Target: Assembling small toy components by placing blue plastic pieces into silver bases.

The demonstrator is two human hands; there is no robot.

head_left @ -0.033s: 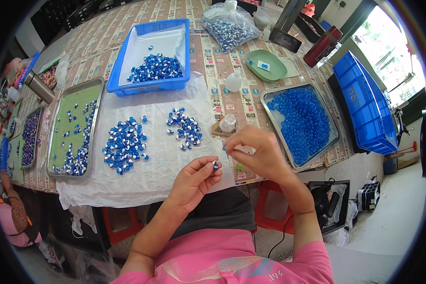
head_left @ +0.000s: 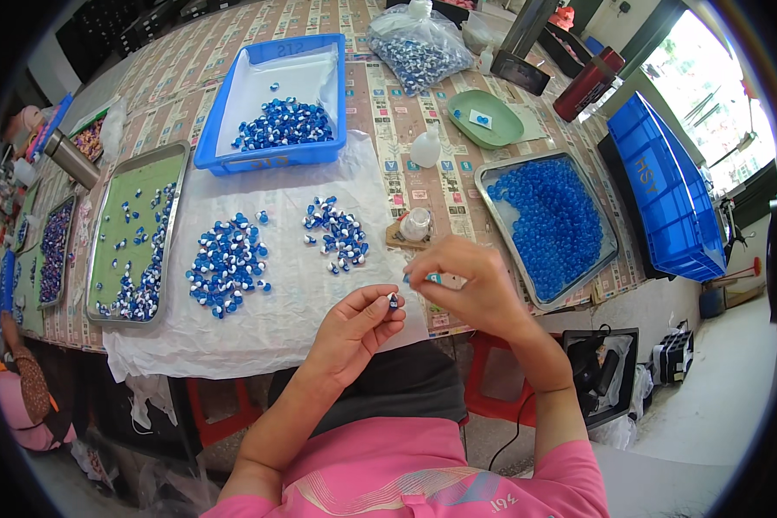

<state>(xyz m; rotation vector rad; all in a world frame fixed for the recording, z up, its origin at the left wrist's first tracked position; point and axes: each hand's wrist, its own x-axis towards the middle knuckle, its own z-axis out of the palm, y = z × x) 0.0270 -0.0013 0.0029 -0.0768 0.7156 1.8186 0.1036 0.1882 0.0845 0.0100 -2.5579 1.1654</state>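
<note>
My left hand (head_left: 360, 328) is raised over the near edge of the white paper (head_left: 293, 341). Between its thumb and fingers it pinches a small blue-and-white bead piece (head_left: 393, 300). My right hand (head_left: 468, 281) is just to the right, palm down, its thumb and forefinger closed on a tiny blue bead (head_left: 407, 278), partly hidden by the fingertips. The two held pieces are close but apart. On the paper lie a larger pile of blue-and-white pieces (head_left: 227, 263) and a smaller pile (head_left: 337, 235). A small glass jar (head_left: 416, 225) stands beyond my right hand.
A metal tray (head_left: 609, 259) of translucent blue beads lies right, a green-lined metal tray (head_left: 180, 160) left. A blue bin (head_left: 341, 95) stands behind the piles. Farther off are a white squeeze bottle (head_left: 426, 148), a green dish (head_left: 505, 125), a filled plastic bag (head_left: 419, 52) and a red flask (head_left: 587, 85).
My right hand has shifted slightly left and down, bringing its fingertips nearer the piece in my left hand. My left hand is unchanged.
</note>
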